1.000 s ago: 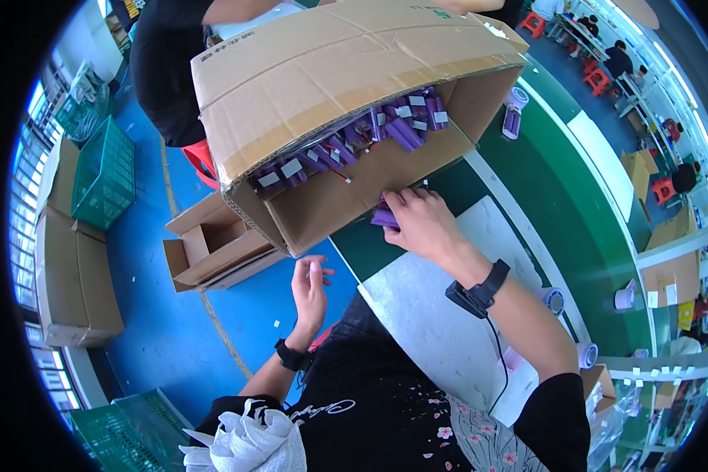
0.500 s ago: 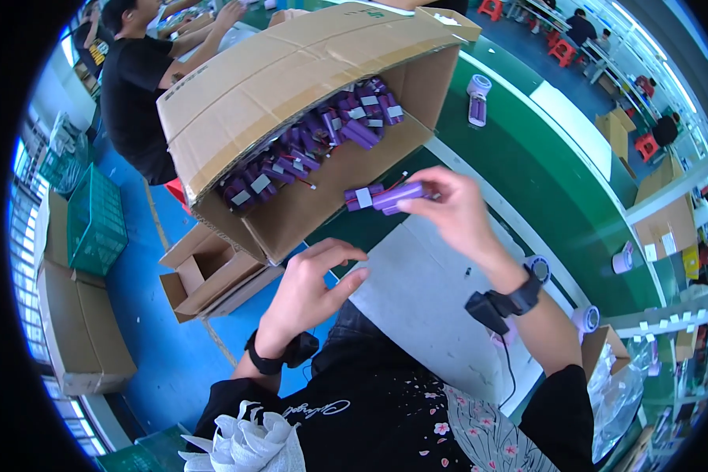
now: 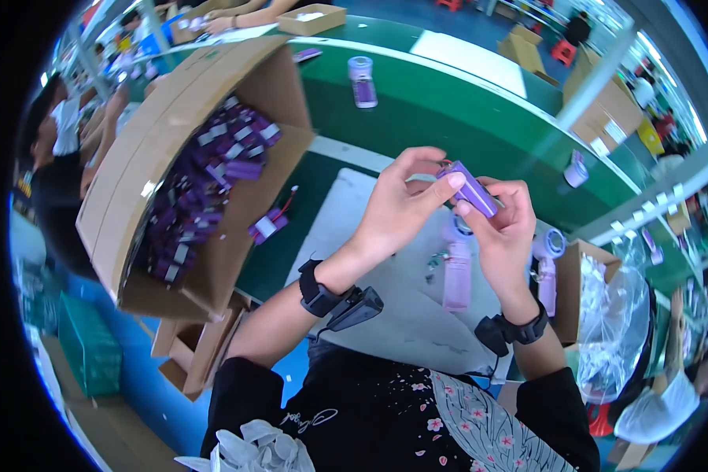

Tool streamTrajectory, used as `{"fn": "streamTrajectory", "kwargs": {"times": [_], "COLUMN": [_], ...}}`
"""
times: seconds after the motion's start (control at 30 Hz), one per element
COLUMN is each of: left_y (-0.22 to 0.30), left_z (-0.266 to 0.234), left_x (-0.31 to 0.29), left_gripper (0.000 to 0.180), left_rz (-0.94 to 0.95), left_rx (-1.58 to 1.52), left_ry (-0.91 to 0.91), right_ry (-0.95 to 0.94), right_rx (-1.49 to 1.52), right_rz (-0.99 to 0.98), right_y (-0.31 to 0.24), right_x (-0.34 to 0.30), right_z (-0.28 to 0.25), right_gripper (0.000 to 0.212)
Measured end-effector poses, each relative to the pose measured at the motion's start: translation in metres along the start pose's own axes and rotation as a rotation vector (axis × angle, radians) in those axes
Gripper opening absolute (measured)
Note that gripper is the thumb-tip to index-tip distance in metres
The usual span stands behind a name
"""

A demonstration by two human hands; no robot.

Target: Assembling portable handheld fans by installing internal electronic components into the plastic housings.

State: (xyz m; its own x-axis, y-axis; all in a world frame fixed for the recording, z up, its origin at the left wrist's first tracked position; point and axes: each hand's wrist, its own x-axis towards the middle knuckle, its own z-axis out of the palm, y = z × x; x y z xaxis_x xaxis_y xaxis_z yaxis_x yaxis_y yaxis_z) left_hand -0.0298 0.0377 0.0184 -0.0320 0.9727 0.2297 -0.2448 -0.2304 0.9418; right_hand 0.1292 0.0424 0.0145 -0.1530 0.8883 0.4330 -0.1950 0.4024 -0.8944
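Note:
Above the grey work mat [image 3: 346, 228], both hands meet on one purple battery pack [image 3: 477, 194] with a short red wire at its upper end. My left hand [image 3: 401, 197] pinches the upper end between thumb and fingers. My right hand [image 3: 505, 228] grips the lower end, its thumb along the near side. On the mat just below them stands a pale pink device with a round head [image 3: 457, 275], partly hidden behind my right hand. Another purple battery pack [image 3: 267, 226], with a white label and wires, lies by the large box's opening.
A large cardboard box [image 3: 287, 86] on its side at left holds many purple packs. More pink devices stand on the green belt [image 3: 448, 98] and right of the mat [image 3: 547, 275]. A carton with clear plastic bags [image 3: 617, 315] is at right. Other people sit nearby.
My right hand has drawn a battery pack away from the box, and my left hand has come up to grip it too. The view has turned rightward, bringing a pink device into sight.

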Motion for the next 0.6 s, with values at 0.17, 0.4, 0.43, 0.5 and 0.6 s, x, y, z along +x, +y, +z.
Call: {"fn": "streamTrajectory", "kwargs": {"times": [0.17, 0.4, 0.43, 0.5, 0.6], "left_y": [-0.056, -0.099, -0.101, -0.102, -0.096], "left_z": [0.021, 0.032, 0.029, 0.02, 0.015], "left_x": [0.046, 0.05, 0.05, 0.051, 0.055], "left_gripper": [0.034, 0.04, 0.04, 0.043, 0.047], "left_rz": [-0.42, -0.065, -0.085, -0.02, 0.056], "left_rx": [-0.135, -0.045, -0.045, 0.05, 0.185], "left_ry": [-0.493, -0.362, -0.359, -0.39, -0.439], "right_ry": [0.126, -0.032, -0.029, -0.132, -0.202], "right_rx": [-0.214, -0.439, -0.434, -0.511, -0.533], "right_rz": [-0.19, -0.14, -0.121, -0.161, -0.173], "right_y": [0.036, 0.077, 0.079, 0.074, 0.067], "right_x": [0.01, 0.004, 0.005, 0.012, 0.017], "right_z": [-0.067, -0.1, -0.101, -0.1, -0.103], "right_gripper": [0.03, 0.034, 0.034, 0.035, 0.034]}}
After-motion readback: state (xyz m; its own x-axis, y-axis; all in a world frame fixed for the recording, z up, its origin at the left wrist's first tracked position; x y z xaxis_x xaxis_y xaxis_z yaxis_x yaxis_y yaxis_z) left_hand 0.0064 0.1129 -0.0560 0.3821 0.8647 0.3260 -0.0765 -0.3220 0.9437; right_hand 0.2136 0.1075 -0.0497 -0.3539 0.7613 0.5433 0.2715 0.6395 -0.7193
